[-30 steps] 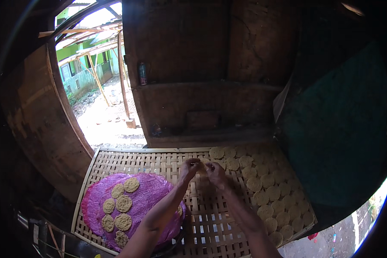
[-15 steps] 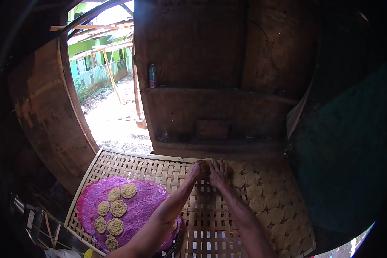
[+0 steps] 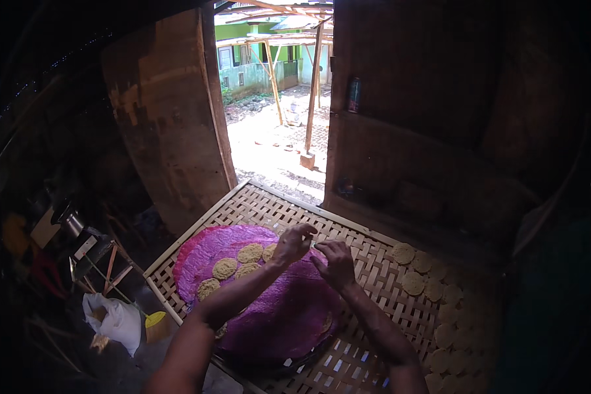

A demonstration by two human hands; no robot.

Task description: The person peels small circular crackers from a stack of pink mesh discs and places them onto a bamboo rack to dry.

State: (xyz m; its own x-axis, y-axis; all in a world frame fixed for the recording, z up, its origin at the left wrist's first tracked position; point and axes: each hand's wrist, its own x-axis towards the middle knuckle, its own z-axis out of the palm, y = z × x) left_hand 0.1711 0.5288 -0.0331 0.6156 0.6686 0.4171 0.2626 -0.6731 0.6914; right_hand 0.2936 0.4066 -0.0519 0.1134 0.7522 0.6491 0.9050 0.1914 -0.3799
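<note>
A round purple tray [image 3: 289, 315] lies on the near left of a woven bamboo rack [image 3: 368, 262]. Several flat yellow crackers [image 3: 224, 268] lie on the tray's far left part. My left hand [image 3: 294, 241] hovers over the tray's far edge with fingers bent, and I cannot make out anything in it. Close beside it, my right hand [image 3: 336, 262] rests on the tray's rim, fingers curled. More yellow crackers [image 3: 414, 282] lie in rows on the rack's right side.
A wooden door leaf [image 3: 171, 125] stands open at the far left, and a sunlit yard shows through the doorway [image 3: 276, 125]. A dark wooden wall [image 3: 440, 98] rises behind the rack. A white bag [image 3: 115, 318] and clutter lie on the floor at left.
Both hands have come back from the rack's middle toward the purple tray. The view has swung to the left, so the doorway now sits in the middle.
</note>
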